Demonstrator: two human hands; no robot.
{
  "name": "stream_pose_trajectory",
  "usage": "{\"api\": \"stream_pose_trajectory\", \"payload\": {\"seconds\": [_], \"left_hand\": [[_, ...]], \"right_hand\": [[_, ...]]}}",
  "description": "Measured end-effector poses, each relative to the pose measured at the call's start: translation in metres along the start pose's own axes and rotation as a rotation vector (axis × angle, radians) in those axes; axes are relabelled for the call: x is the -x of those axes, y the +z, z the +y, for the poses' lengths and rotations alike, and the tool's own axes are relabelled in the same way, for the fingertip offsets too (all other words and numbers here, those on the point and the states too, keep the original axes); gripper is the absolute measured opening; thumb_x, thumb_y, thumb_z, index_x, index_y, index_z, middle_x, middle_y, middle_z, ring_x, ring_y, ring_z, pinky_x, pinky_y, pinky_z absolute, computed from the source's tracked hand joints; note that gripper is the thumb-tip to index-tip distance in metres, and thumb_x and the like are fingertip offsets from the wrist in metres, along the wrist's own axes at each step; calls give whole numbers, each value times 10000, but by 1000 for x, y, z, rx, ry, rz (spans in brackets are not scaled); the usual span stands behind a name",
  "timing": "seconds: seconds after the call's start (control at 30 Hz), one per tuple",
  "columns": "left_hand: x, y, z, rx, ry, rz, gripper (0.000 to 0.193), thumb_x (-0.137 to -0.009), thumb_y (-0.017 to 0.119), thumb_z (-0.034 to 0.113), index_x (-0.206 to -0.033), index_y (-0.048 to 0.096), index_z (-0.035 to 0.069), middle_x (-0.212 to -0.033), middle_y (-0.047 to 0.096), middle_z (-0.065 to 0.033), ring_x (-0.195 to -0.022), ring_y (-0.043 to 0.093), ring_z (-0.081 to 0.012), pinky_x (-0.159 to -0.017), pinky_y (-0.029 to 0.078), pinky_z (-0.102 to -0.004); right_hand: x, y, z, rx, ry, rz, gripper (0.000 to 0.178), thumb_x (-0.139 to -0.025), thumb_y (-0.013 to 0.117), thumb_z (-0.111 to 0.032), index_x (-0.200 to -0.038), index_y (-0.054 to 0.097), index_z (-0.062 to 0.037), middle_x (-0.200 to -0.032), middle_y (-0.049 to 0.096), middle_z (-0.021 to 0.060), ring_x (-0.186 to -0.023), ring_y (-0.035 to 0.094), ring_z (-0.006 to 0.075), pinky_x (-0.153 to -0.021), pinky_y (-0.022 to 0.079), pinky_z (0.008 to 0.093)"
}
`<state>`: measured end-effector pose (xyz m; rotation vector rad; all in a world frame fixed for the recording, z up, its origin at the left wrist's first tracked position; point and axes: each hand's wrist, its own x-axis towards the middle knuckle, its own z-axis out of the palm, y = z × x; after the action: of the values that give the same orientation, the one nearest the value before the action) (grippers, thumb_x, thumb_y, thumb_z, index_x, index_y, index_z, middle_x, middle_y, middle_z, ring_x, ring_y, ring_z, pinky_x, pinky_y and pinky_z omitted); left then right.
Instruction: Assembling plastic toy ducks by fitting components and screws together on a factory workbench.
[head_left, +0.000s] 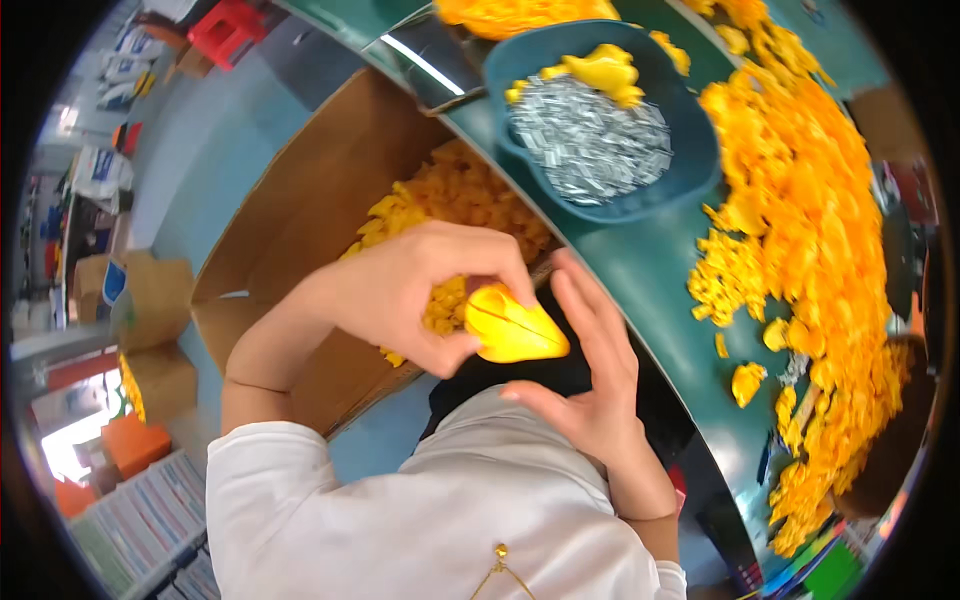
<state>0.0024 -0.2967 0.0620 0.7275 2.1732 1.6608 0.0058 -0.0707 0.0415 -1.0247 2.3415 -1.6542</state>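
Between the thumb and fingers of my left hand is a glossy yellow plastic piece, pointed at one end, with a dark seam along it. Its wider end is partly hidden by the fingers. My right hand is just right of the pointed end, thumb and fingers spread, apparently holding nothing. Beneath my left hand, an open cardboard box contains many yellow pieces. On the green table, a dark teal tub holds small silver metal pins and several yellow pieces.
A long heap of yellow-orange plastic parts covers the table's right side, with loose pieces beside it. The table edge runs diagonally past my right hand. A red stool and another cardboard box stand on the left.
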Motion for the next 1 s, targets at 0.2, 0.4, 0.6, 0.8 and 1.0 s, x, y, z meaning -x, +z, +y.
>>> {"api": "stream_pose_trajectory", "payload": {"seconds": [0.2,0.4,0.6,0.8,1.0], "left_hand": [[-64,77,18,1,247,34,519,-682,714,116,-1154,509,52,-1027,524,-93,-1024,529,-212,-888,413,-296],[-95,130,32,0,275,13,539,-706,755,86,-1199,543,45,-1226,552,-112,-1081,529,-242,-901,441,-332],[-116,156,55,-342,265,55,582,-673,784,129,-1200,545,62,-1167,605,-77,-961,541,-219,-793,462,-302],[-127,171,49,-140,272,-51,644,-655,812,192,-1214,525,48,-1168,596,-124,-999,546,-219,-848,456,-310],[-124,182,42,-194,355,80,577,-648,808,269,-1135,595,44,-1131,602,-140,-923,590,-245,-794,473,-320]], "right_hand": [[62,-45,12,-629,160,327,568,-669,771,0,-1187,539,-16,-1290,474,204,-1199,475,278,-963,419,381],[104,-84,22,-304,44,512,511,-667,792,-96,-1130,583,-50,-1296,415,167,-1215,418,278,-989,360,375],[124,-118,6,-186,54,495,489,-639,804,-88,-1087,616,-29,-1161,541,170,-1054,552,273,-873,457,347],[139,-128,14,-460,78,597,432,-697,779,-113,-1059,607,49,-1092,566,176,-1035,564,261,-883,483,342],[143,-132,17,-245,46,517,427,-675,793,-103,-1040,622,39,-1076,581,163,-983,585,251,-866,481,327]]}}
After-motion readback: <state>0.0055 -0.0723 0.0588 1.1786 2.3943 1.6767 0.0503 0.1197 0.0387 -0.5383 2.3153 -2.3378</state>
